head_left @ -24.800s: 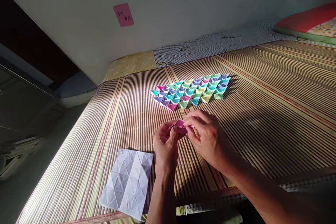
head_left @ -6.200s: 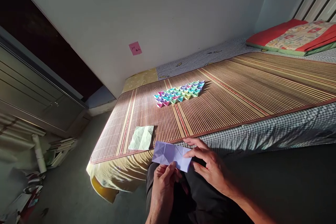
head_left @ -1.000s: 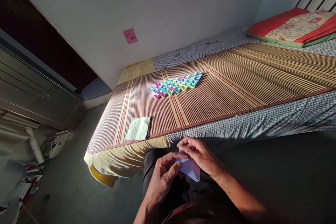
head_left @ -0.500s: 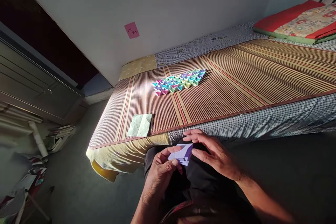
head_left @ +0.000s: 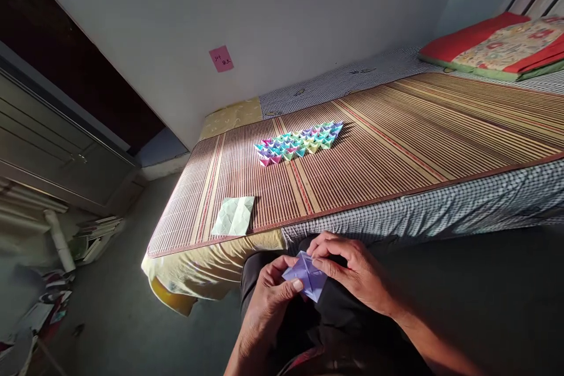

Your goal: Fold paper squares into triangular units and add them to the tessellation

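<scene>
A folded purple paper point(head_left: 308, 278), with crease lines across it, is held above my lap between both hands. My left hand point(head_left: 272, 291) pinches its left corner, thumb on top. On the upper right edge, my right hand point(head_left: 346, 267) grips it between thumb and fingers. Beyond my hands, near the front edge of the bed, lies a creased pale green paper point(head_left: 233, 216). Rows of small colourful folded paper pieces point(head_left: 299, 144) stand farther back on the striped mat point(head_left: 374, 155).
The bed's checked sheet point(head_left: 440, 202) hangs down in front of my knees. A folded red and floral quilt point(head_left: 489, 44) lies at the far right. A pink note point(head_left: 221, 59) is stuck on the wall. Grey cabinet point(head_left: 57, 135) and stacked books point(head_left: 94, 238) are at left.
My right hand has closed onto the purple paper, where before it was apart from it with fingers spread. The paper has turned and now shows a broader, diamond-like face.
</scene>
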`<state>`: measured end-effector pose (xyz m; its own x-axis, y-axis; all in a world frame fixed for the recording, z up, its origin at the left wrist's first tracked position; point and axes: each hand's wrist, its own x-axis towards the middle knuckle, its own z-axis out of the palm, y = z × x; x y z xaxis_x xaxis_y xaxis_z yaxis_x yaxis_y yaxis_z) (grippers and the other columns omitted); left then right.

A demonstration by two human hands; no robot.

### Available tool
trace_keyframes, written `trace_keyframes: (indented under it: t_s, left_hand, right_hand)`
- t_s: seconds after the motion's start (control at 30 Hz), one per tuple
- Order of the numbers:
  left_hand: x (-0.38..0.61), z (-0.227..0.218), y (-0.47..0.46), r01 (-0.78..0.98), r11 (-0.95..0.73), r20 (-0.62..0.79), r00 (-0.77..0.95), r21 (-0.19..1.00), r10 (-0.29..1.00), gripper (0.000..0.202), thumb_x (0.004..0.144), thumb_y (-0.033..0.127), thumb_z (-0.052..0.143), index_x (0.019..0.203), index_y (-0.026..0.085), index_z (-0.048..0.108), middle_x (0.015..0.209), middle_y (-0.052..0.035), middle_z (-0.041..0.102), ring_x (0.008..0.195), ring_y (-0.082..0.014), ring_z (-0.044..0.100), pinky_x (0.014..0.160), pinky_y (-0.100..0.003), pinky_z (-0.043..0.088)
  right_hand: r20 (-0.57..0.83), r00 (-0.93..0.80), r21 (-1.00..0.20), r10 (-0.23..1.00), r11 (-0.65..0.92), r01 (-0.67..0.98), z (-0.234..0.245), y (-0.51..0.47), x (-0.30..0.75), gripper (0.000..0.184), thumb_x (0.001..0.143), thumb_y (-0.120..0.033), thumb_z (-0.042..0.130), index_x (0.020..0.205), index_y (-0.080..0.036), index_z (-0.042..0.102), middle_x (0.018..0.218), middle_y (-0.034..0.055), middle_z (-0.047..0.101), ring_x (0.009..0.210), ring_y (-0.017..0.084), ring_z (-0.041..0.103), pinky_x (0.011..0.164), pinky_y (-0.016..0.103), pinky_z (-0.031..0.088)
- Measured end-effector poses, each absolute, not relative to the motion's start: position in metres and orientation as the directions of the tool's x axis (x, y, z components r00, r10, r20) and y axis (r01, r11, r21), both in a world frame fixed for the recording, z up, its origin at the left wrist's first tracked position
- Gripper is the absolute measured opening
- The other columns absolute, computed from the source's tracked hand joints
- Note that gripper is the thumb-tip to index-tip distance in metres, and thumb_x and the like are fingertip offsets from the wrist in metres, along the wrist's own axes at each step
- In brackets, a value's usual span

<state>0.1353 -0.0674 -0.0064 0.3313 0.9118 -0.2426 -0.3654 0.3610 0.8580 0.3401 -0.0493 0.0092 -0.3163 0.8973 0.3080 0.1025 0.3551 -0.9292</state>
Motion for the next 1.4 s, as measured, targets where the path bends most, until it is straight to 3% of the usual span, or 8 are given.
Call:
trace_keyframes:
  t_s: [0.13,0.37,0.53,0.63,0.9,1.07,1.2,1.4]
  left_hand:
    - [0.137,-0.009,-0.07,-0.268,0.353,-0.247,0.36,0.897,0.9,0.031,0.072,0.036,0.088,0.087,0.013,0.072,0.074,-0.0016,0.064,0.064,-0.0106,0.053,0.063,-0.022,0.045]
    - [0.15,-0.003,-0.076,-0.108,0.295,-0.275,0.167,0.949,0.947,0.034,0.071,0.04,0.088,0.08,0.012,0.071,0.071,-0.0012,0.061,0.062,-0.0103,0.048,0.059,-0.022,0.041]
    - [0.148,-0.009,-0.076,-0.144,0.321,-0.294,0.178,0.936,0.939,0.038,0.078,0.047,0.082,0.082,0.011,0.071,0.07,-0.0019,0.059,0.06,-0.0098,0.044,0.057,-0.022,0.038]
    - [0.146,-0.009,-0.074,-0.162,0.318,-0.286,0.195,0.934,0.938,0.04,0.08,0.049,0.079,0.08,0.011,0.069,0.068,-0.0011,0.056,0.058,-0.0087,0.041,0.055,-0.021,0.035]
    - [0.148,0.002,-0.075,-0.006,0.268,-0.263,0.177,0.963,0.948,0.04,0.073,0.047,0.085,0.082,0.01,0.073,0.068,-0.0015,0.057,0.06,-0.0093,0.043,0.055,-0.02,0.037]
    - [0.144,-0.003,-0.074,-0.017,0.3,-0.293,0.166,0.954,0.941,0.038,0.077,0.047,0.082,0.082,0.01,0.072,0.069,-0.0024,0.058,0.059,-0.01,0.045,0.055,-0.022,0.038]
    - [0.141,-0.004,-0.072,-0.002,0.32,-0.315,0.182,0.947,0.932,0.041,0.078,0.05,0.08,0.083,0.01,0.072,0.068,-0.0022,0.057,0.058,-0.0095,0.043,0.054,-0.022,0.036]
    - [0.142,-0.003,-0.071,0.004,0.329,-0.323,0.203,0.944,0.924,0.045,0.08,0.054,0.077,0.083,0.009,0.071,0.066,-0.0017,0.055,0.057,-0.0091,0.041,0.052,-0.021,0.033]
  right_hand:
    - [0.289,-0.25,-0.934,0.924,0.329,0.137,0.007,-0.051,0.332,0.022,0.099,-0.022,0.058,0.077,-0.02,0.059,0.079,0.0004,0.062,0.076,0.015,0.062,0.073,0.026,0.048]
    - [0.254,-0.21,-0.941,0.944,0.291,0.17,0.003,-0.055,0.326,0.022,0.099,-0.026,0.054,0.079,-0.02,0.059,0.075,-0.0008,0.059,0.071,0.015,0.058,0.069,0.027,0.044]
    - [0.231,-0.318,-0.954,0.92,0.278,0.113,0.005,-0.054,0.337,0.011,0.093,-0.031,0.066,0.091,-0.02,0.067,0.096,0.003,0.066,0.088,0.018,0.063,0.078,0.028,0.047]
    - [0.248,-0.321,-0.952,0.914,0.291,0.092,0.002,-0.054,0.34,0.014,0.091,-0.026,0.068,0.08,-0.02,0.062,0.095,0.0028,0.064,0.093,0.018,0.063,0.084,0.028,0.046]
    - [0.247,-0.216,-0.953,0.945,0.277,0.122,-0.006,-0.059,0.33,0.028,0.094,-0.022,0.06,0.069,-0.021,0.048,0.079,-0.0009,0.056,0.071,0.014,0.054,0.067,0.026,0.043]
    - [0.286,-0.193,-0.939,0.938,0.315,0.138,-0.005,-0.059,0.332,0.003,0.095,-0.021,0.06,0.093,-0.022,0.062,0.089,0.0005,0.064,0.076,0.015,0.06,0.07,0.026,0.048]
    - [0.414,-0.221,-0.871,0.883,0.455,0.185,-0.007,-0.058,0.335,0.017,0.091,-0.013,0.064,0.101,-0.026,0.065,0.11,0.0027,0.067,0.102,0.018,0.064,0.085,0.027,0.049]
    - [0.408,-0.221,-0.872,0.886,0.45,0.193,-0.014,-0.058,0.336,0.023,0.086,-0.007,0.067,0.101,-0.025,0.064,0.106,0.0019,0.067,0.099,0.018,0.065,0.082,0.027,0.049]
